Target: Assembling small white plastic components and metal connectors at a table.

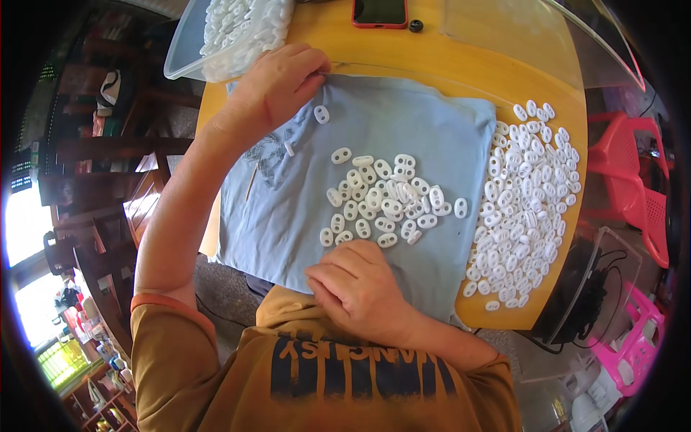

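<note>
Small white oval plastic pieces, each with two holes, lie in a loose pile (pixel 389 194) on a light blue cloth (pixel 432 122). My left hand (pixel 284 75) is at the cloth's far left edge, beside a clear plastic tub (pixel 183 54). Its fingers are curled together, and whatever they may hold is hidden. Just below that hand lies a single white oval piece (pixel 322 114), with another tilted piece (pixel 289 149) further down. My right hand (pixel 360 288) rests at the cloth's near edge, just below the pile. Its fingers are closed and their inner side cannot be seen.
Many more white pieces (pixel 518 216) cover the yellow table's right side. The tub holds a heap of similar pieces (pixel 245 32). A red-cased phone (pixel 379 13) and a small black object (pixel 416 26) lie at the back. Red chair (pixel 626 180) and pink stool (pixel 630 345) stand right.
</note>
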`<state>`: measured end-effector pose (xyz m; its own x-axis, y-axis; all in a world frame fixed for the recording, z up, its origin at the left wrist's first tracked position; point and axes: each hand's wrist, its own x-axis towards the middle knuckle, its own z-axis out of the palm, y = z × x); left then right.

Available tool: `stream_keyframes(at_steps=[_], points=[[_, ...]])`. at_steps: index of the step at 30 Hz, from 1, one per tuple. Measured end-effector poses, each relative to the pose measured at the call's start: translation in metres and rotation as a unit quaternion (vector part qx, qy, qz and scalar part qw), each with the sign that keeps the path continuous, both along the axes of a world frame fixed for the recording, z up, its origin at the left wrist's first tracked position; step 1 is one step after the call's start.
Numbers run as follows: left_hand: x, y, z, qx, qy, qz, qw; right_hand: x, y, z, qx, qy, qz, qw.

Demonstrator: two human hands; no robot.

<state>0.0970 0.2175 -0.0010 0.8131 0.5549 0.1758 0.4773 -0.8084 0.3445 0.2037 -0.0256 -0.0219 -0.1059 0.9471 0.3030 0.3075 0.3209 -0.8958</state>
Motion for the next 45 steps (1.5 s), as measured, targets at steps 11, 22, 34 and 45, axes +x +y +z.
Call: stream_keyframes(at_steps=[11, 22, 34, 45], points=[[-0.010, -0.054, 0.002, 0.003, 0.009, 0.022, 1.000, -0.001, 0.000, 0.000, 0.007, -0.015, -0.003, 1.000], [-0.027, -0.090, 0.019, 0.020, -0.038, 0.012, 0.999, -0.005, 0.001, -0.005, 0.049, -0.041, -0.016, 0.998], [0.003, -0.129, -0.003, -0.014, -0.091, -0.137, 0.986, -0.015, -0.003, -0.013, 0.091, -0.014, 0.000, 0.996], [0.002, -0.122, 0.001, -0.019, -0.070, -0.115, 0.991, -0.009, -0.009, -0.010, 0.044, -0.056, 0.052, 0.996]])
